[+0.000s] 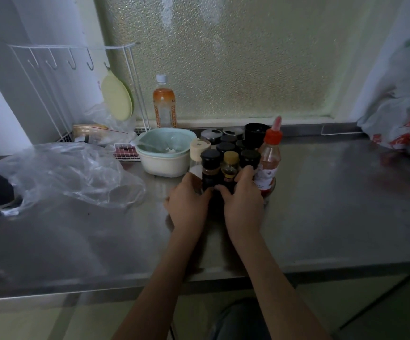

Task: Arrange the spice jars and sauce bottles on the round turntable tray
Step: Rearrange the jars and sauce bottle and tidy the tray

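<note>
Pressing in on the front of a tight cluster of jars, with both hands low at its near edge. Left hand with fingers curled around the base of a black-capped spice jar; right hand with fingers wrapped over the small dark bottles beside a yellow-capped bottle. Clamped, as far as can be judged, though the fingertips are hidden behind the glass. Turntable tray mostly hidden under the cluster and hands, so no clear sight of its rim. Seemingly close to finished: black-lidded jars packed behind, a red-capped sauce bottle at the right edge, a cream-lidded jar at the left. Possibly left out: an orange drink bottle standing apart by the frosted window. Elsewhere on the steel surface: a pale bowl, a crumpled clear plastic bag, a white wire rack. Dim room.
</note>
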